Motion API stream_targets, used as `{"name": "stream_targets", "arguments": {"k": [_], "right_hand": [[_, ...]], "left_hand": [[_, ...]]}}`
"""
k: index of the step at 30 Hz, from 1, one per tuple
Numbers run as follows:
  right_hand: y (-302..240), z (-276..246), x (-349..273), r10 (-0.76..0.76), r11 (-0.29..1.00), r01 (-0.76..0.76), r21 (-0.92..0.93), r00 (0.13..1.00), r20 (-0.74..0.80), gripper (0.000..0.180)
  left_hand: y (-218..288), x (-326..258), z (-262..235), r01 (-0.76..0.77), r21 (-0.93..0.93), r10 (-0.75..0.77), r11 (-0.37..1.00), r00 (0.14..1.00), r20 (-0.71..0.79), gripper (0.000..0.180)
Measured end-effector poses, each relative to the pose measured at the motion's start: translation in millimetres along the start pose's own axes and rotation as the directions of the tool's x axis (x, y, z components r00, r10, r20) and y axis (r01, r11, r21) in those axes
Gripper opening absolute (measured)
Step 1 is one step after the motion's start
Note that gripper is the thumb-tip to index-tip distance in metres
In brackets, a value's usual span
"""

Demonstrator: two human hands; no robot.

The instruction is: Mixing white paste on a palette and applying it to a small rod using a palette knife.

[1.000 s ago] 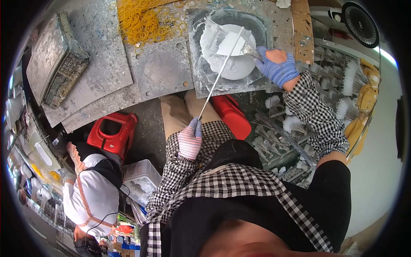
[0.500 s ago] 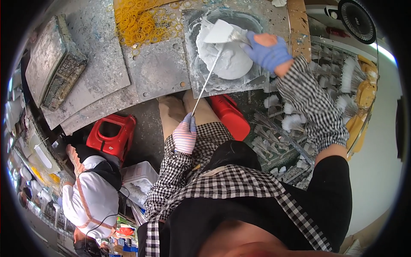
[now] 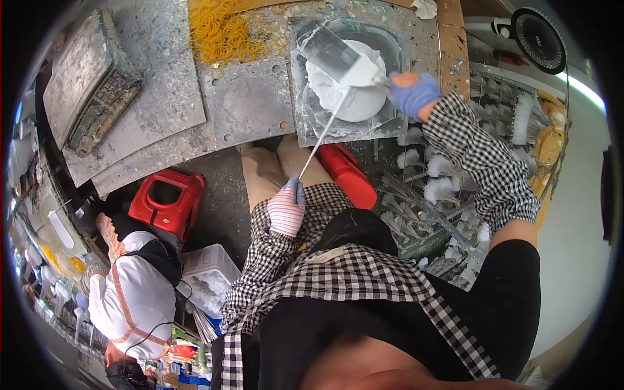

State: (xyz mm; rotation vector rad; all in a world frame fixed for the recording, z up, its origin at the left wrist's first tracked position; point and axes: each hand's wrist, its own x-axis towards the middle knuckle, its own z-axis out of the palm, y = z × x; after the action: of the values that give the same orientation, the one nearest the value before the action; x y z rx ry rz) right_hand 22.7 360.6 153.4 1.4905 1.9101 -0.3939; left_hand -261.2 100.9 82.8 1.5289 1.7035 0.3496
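A white paste mound (image 3: pixel 356 105) lies spread on a grey, smeared plate (image 3: pixel 307 130) at the table's front edge. My right hand (image 3: pixel 415 95), in a blue glove, is closed round the handle of a wide scraper (image 3: pixel 361 73). Its paste-coated blade rests at the far side of the mound. My left hand (image 3: pixel 286 211), in a striped glove, grips the near end of a thin white rod (image 3: pixel 320 142) above my lap. The rod slants up to the mound, and its far tip meets or passes under the blade; I cannot tell which.
Yellow rubber bands (image 3: pixel 227 32) are heaped left of the plate. A worn block (image 3: pixel 84 78) stands at far left. Racks of white-bristled brushes (image 3: pixel 442 188) fill the right, below a fan (image 3: pixel 538 40). A red stool (image 3: pixel 168 201) and a co-worker (image 3: pixel 140 296) are at lower left.
The scraper has moved right and toward me, leaving a wiped, thinly coated patch on the plate's far left. My left hand still holds the rod; the whole view has shifted slightly.
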Motion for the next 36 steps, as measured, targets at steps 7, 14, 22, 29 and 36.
{"name": "stream_targets", "arguments": {"k": [7,14,22,29,36], "right_hand": [[-8.3,-15.3,-13.5,0.004,1.0,-0.007,-0.027,0.994,-0.105,0.037],[-54.7,-32.7,69.6,-0.093,0.996,0.089,-0.028,0.985,-0.145,0.038],[-55.5,2.2,1.5,-0.25,0.954,0.241,-0.18,0.968,-0.03,0.028],[2.6,-12.2,0.3,-0.234,0.916,0.235,-0.324,0.971,0.045,0.021],[-44.3,4.6,3.4,-0.5,0.83,0.449,-0.332,0.862,-0.084,0.021]], "left_hand": [[-14.2,-9.1,-2.4,0.008,-0.008,-0.008,1.0,1.0,0.001,0.024],[-11.8,3.9,-6.9,-0.027,-0.002,0.027,1.0,0.999,-0.04,0.021],[-0.1,1.0,-9.5,-0.096,0.039,0.099,0.995,0.991,-0.089,0.028],[-3.1,-9.9,-5.1,-0.143,0.058,0.147,0.988,0.985,-0.09,0.031],[6.5,-10.6,-10.1,-0.072,0.106,0.069,0.992,0.997,0.028,0.023]]}}
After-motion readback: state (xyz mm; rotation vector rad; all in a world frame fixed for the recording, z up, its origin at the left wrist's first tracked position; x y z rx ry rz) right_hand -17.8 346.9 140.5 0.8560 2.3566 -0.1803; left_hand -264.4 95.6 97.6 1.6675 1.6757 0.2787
